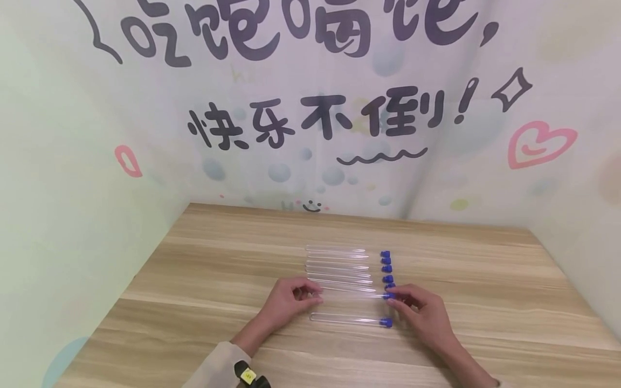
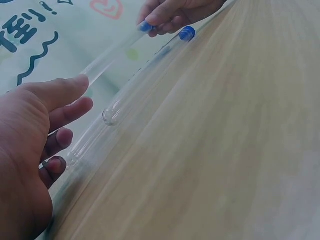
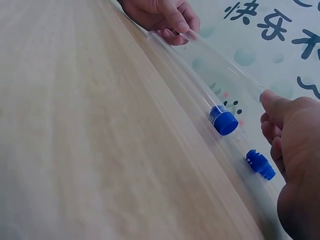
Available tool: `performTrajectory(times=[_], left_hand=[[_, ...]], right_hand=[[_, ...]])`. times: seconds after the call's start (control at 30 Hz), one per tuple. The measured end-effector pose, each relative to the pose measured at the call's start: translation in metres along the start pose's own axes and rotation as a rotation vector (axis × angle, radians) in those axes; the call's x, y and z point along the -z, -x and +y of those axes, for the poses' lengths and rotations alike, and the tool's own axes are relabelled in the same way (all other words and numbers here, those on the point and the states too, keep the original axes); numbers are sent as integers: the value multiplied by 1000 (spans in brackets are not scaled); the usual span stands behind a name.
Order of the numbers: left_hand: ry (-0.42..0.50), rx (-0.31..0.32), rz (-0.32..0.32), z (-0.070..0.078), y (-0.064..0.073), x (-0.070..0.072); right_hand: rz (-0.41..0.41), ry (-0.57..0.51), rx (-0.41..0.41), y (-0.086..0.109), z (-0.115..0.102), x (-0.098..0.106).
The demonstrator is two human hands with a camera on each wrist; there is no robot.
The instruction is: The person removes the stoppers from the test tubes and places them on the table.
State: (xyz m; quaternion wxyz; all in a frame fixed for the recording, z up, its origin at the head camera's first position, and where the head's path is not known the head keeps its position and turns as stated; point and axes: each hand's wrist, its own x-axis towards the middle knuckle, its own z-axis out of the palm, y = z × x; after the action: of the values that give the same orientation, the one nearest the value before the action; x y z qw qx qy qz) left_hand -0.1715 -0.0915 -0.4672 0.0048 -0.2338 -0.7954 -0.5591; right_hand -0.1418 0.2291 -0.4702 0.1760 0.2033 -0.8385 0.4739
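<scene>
My left hand [image 1: 290,299] pinches the closed end of a clear test tube [image 1: 351,295] between thumb and fingers. At its other end, my right hand [image 1: 424,312] pinches the blue cap [image 2: 145,27], which sits at the tube's mouth. The left wrist view shows this tube raised above the table, spanning both hands. Nearer to me, a second test tube [image 1: 344,319] lies on the table with a blue cap [image 3: 224,121] on its right end. Beyond the hands, several uncapped test tubes [image 1: 337,264] lie side by side, mouths to the right.
Several loose blue caps [image 1: 386,268] form a column right of the uncapped tubes, the closest one beside my right fingertips. Everything lies on a wood-grain table [image 1: 218,258]. A white printed cloth [image 1: 310,178] hangs behind the table and at its sides.
</scene>
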Motion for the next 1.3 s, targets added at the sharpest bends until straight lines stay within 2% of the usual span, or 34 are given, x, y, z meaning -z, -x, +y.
performTrajectory(times=[0.33, 0.53, 0.57, 0.67, 0.77, 0.8, 0.97, 1.3], left_hand=[[1, -1, -39, 1, 0, -1], [-1, -16, -40, 2, 1, -1], [0, -11, -43, 7, 1, -1], [12, -12, -49, 8, 2, 0], [16, -16, -56, 6, 2, 0], [19, -26, -55, 1, 1, -1], [21, -29, -54, 2, 1, -1], [29, -6, -46, 3, 1, -2]], right_hand=[[39, 52, -100, -1, -4, -2], [54, 60, -98, -1, -6, -2], [54, 60, -98, -1, -6, -1], [55, 69, -96, -1, -7, -1], [49, 78, -98, -2, -6, -1], [48, 81, -91, -2, -5, -1], [50, 83, -86, -2, -5, -2], [60, 93, -126, -2, -2, -1]])
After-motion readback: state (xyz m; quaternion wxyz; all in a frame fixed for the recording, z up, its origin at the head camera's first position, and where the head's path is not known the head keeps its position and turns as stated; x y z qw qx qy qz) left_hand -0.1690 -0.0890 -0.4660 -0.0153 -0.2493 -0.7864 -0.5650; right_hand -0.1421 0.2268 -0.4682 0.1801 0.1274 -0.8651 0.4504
